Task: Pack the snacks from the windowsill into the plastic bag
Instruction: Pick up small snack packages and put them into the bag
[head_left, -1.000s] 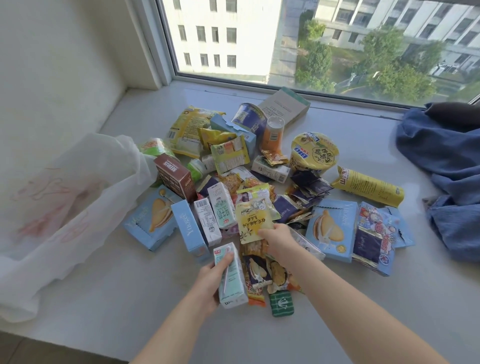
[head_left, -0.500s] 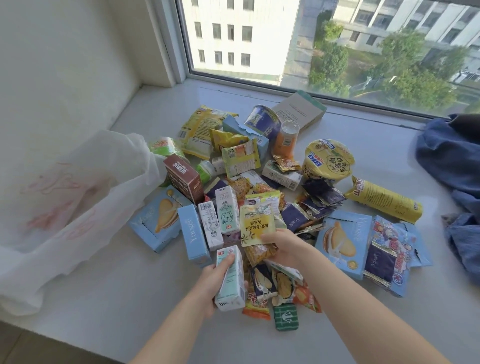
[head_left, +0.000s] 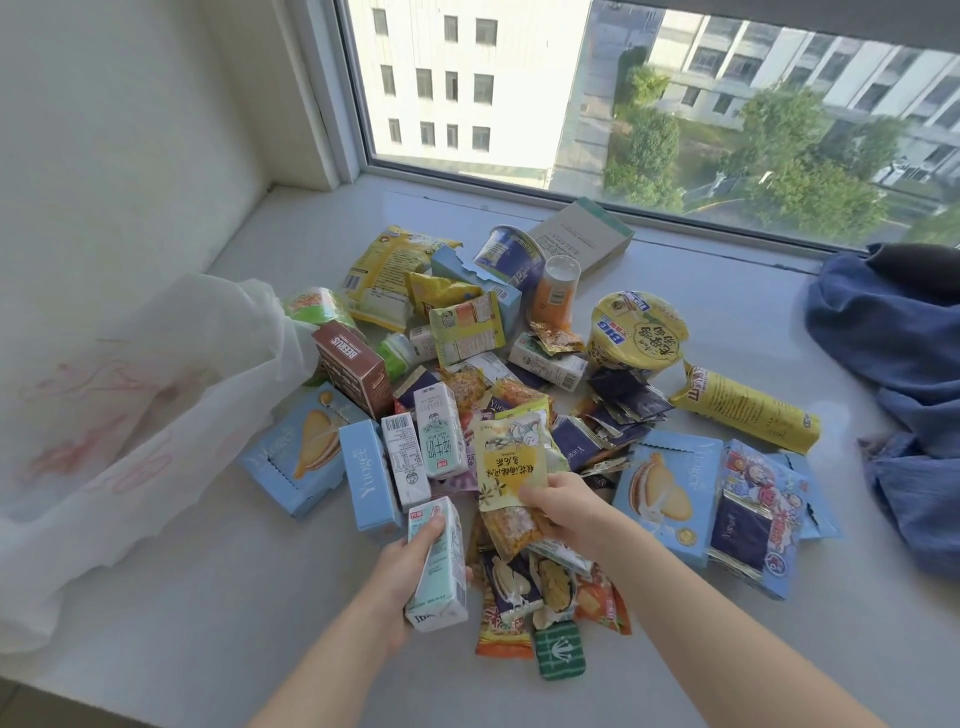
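Note:
A pile of snacks covers the middle of the white windowsill (head_left: 218, 618). My left hand (head_left: 402, 577) is closed around a pale green drink carton (head_left: 436, 566) at the pile's near edge. My right hand (head_left: 558, 506) grips a yellow snack packet (head_left: 511, 460), together with an orange packet under it, just above the pile. The white plastic bag (head_left: 130, 415) lies crumpled at the left, its mouth facing the snacks.
Blue biscuit boxes (head_left: 670, 493), a brown box (head_left: 353, 369), a yellow noodle cup (head_left: 639, 330) and a yellow tube (head_left: 748, 415) lie in the pile. Blue clothing (head_left: 904, 364) is heaped at the right. The window frame (head_left: 519, 189) runs along the back.
My right hand has closed on the yellow packet and lifted it slightly off the pile. My left hand keeps hold of the carton. The camera has shifted a little.

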